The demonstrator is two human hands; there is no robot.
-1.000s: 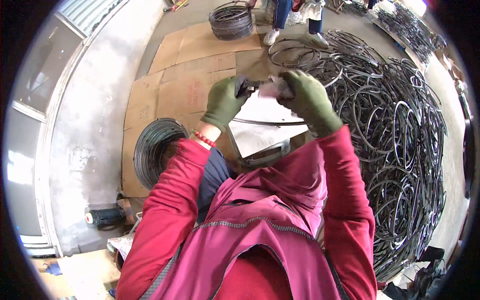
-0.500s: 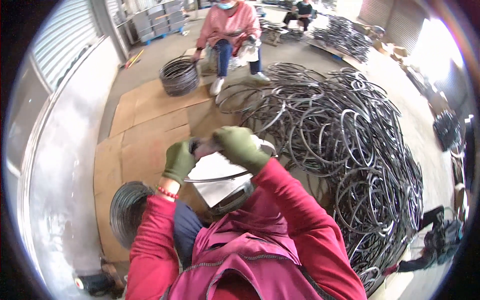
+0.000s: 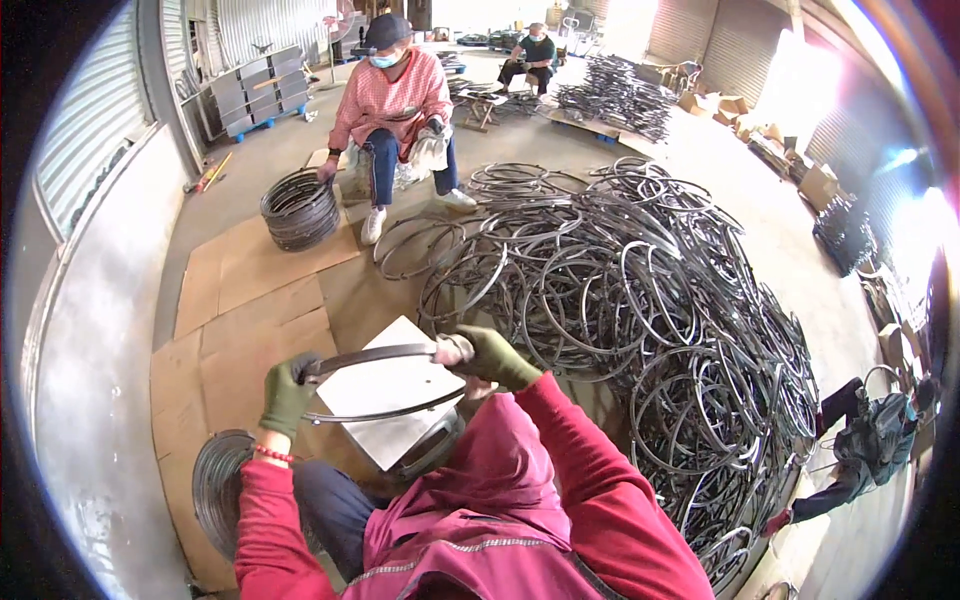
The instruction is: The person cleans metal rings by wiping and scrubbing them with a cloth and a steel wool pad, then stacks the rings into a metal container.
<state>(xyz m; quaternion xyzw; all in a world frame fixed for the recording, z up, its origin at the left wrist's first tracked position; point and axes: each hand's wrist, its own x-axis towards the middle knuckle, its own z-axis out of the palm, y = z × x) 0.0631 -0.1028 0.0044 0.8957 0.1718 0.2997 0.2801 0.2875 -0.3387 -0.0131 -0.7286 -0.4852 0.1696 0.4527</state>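
A dark metal ring (image 3: 378,353) is held between my two hands, tilted over a white square board (image 3: 395,375). My left hand (image 3: 288,392), in a green glove with darker fingers, is closed on the ring's left side. On the other side, my right hand (image 3: 485,360) grips it, its green glove ending in pinkish fingers. The ring's near edge passes low across the board. Below the board shows a dark rounded support (image 3: 432,447). Beside my left forearm a coil-like stack of thin dark rings (image 3: 215,485) stands on cardboard.
To the right lies a large tangled heap of dark rings (image 3: 640,300). Flattened cardboard (image 3: 255,345) covers the floor ahead left. A seated co-worker (image 3: 395,110) touches a ring stack (image 3: 300,212) beyond it. Along the left runs a pale wall (image 3: 105,350); another person's arm (image 3: 825,515) shows at right.
My hands have moved apart, so the ring's far side now shows between them. The whole view has shifted, bringing more of the far room into sight. The co-worker's hand stays at the stack.
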